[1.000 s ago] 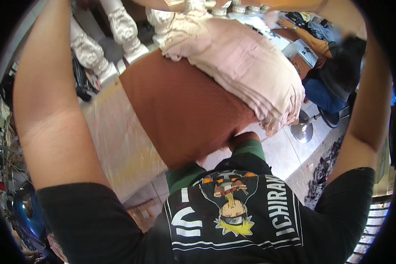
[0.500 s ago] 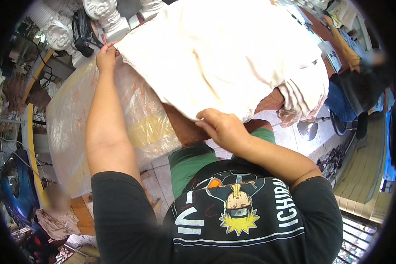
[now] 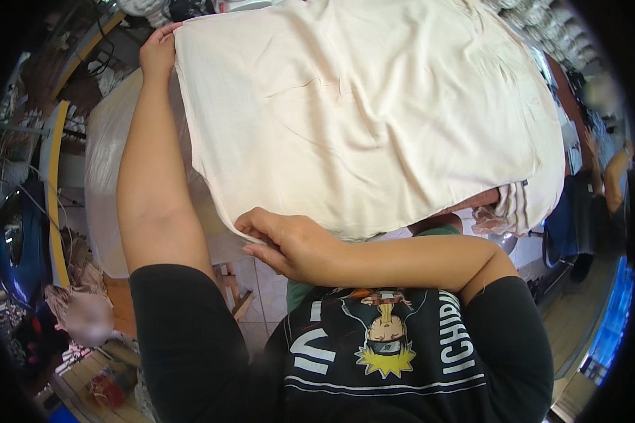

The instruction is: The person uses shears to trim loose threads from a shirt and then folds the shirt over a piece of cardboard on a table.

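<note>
Cloth in plain pale cream [image 3: 360, 120] fills most of what I see through the head camera, spread from the upper left across to the right and running out of sight at the top. Soft creases cross its middle and right; its left side lies smoother.

The left hand [image 3: 158, 49], arm reaching far forward, pinches the cloth's upper left corner between thumb and fingers. The right hand [image 3: 286, 243], its forearm laid across the body, has its fingers curled around the near left corner; the grip looks narrow, thumb just below the edge. Between the two, the left edge of the cloth slopes down toward the wearer.

Under the near right edge I make out a strip of reddish-brown surface [image 3: 466, 203], and next to it folded layers of pale fabric [image 3: 513, 204], bunched and hanging. Left of the cloth, partly behind the left forearm, is a worktop covered in clear plastic [image 3: 106, 176].

The wearer has a black T-shirt [image 3: 430, 381] with a yellow-haired cartoon figure [image 3: 388, 345], upside down from my view, and green shorts [image 3: 300, 296] above pale floor tiles [image 3: 257, 289]. At the far right I see a co-worker's bare arm [image 3: 616, 180]. At the far left, a yellow-edged panel [image 3: 58, 197] stands beside a glossy dark-blue object I cannot identify [image 3: 10, 233].
</note>
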A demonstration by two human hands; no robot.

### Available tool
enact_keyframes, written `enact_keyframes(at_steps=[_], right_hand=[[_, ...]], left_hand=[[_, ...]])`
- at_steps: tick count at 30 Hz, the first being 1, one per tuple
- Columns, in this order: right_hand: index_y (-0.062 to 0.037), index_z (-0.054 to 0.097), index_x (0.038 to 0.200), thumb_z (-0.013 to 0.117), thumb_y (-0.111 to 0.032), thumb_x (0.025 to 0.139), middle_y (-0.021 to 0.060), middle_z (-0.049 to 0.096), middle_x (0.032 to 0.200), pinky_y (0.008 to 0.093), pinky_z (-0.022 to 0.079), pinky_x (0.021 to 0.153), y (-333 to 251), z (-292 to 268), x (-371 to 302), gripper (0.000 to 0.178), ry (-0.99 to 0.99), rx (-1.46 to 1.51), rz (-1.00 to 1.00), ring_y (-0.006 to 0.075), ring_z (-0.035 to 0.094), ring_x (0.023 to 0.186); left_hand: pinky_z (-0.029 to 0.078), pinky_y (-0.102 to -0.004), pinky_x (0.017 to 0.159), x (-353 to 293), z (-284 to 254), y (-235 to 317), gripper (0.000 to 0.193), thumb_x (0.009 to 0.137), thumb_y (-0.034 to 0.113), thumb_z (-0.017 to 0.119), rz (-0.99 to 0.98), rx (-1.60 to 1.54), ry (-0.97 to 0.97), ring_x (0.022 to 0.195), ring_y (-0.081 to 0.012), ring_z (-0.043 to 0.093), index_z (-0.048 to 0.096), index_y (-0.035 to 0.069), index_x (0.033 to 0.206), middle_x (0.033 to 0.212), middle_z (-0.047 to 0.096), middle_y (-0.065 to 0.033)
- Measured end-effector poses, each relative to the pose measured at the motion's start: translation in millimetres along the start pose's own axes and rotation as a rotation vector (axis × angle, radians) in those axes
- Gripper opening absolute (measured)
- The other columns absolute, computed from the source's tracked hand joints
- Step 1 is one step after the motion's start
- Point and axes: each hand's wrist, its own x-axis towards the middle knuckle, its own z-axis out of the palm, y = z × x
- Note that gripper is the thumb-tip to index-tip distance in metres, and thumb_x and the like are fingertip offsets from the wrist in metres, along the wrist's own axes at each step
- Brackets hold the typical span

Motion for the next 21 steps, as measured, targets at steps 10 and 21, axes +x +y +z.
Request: enact_keyframes(at_steps=[10, 21], right_hand=[[-0.0091, 0.063, 0.107, 0.064, -0.011, 0.082, 0.0076, 0.065, 0.103, 0.0288, 0.050, 0.075, 12.1, -142.1, -47.6, 0.025, 0.360, -0.493, 0.026, 0.0187, 0.062, 0.093], [0.0008, 0.062, 0.108, 0.068, -0.051, 0.070, 0.0246, 0.062, 0.106, 0.0403, 0.046, 0.086, 56.8, -344.2, -213.1, 0.064, 0.842, -1.352, 0.689, 0.0377, 0.059, 0.099]], left_hand=[[0.041, -0.0300, 0.092, -121.1, -78.3, 21.8, 0.038, 0.085, 0.024, 0.064, -0.083, 0.371, 0.026, 0.107, -0.0176, 0.057, 0.057, 0.002, 0.116, 0.117, 0.061, -0.0099], [0.048, -0.0368, 0.070, -373.1, -7.9, 139.8, 0.041, 0.078, 0.043, 0.064, -0.617, 0.963, -0.057, 0.079, -0.0282, 0.064, 0.063, 0.003, 0.088, 0.084, 0.066, -0.0134]])
